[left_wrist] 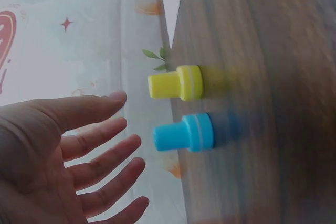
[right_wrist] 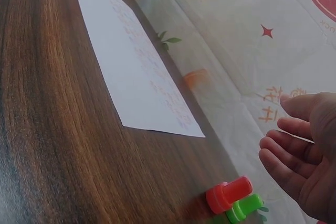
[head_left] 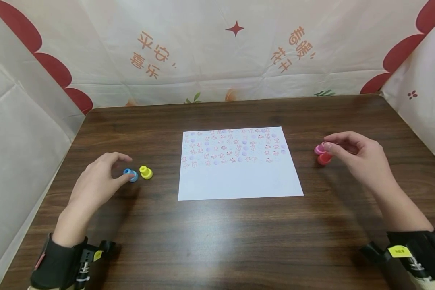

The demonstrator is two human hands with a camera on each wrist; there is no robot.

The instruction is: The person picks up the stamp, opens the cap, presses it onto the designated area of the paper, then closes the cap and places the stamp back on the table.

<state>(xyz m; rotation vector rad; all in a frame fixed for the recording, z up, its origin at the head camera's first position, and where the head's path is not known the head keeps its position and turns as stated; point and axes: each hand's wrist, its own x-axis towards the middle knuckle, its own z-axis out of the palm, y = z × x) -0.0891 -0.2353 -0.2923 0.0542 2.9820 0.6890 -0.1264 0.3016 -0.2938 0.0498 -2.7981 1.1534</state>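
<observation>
Left hand [head_left: 98, 180] hovers beside blue stamp [left_wrist: 184, 132], yellow stamp [left_wrist: 178, 83] nearby.

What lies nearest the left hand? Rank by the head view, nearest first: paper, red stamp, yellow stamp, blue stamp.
1. Blue stamp: beside the left hand.
2. Yellow stamp: right of the blue one.
3. Paper: centre of view.
4. Red stamp: by the right hand.

Bkgd cloth [head_left: 210, 52]: 平安喜乐, 春暖花开 (paper [head_left: 239, 181] txt illeg.)

Cloth-walled booth [head_left: 203, 52], wood-grain table [head_left: 203, 241]
</observation>
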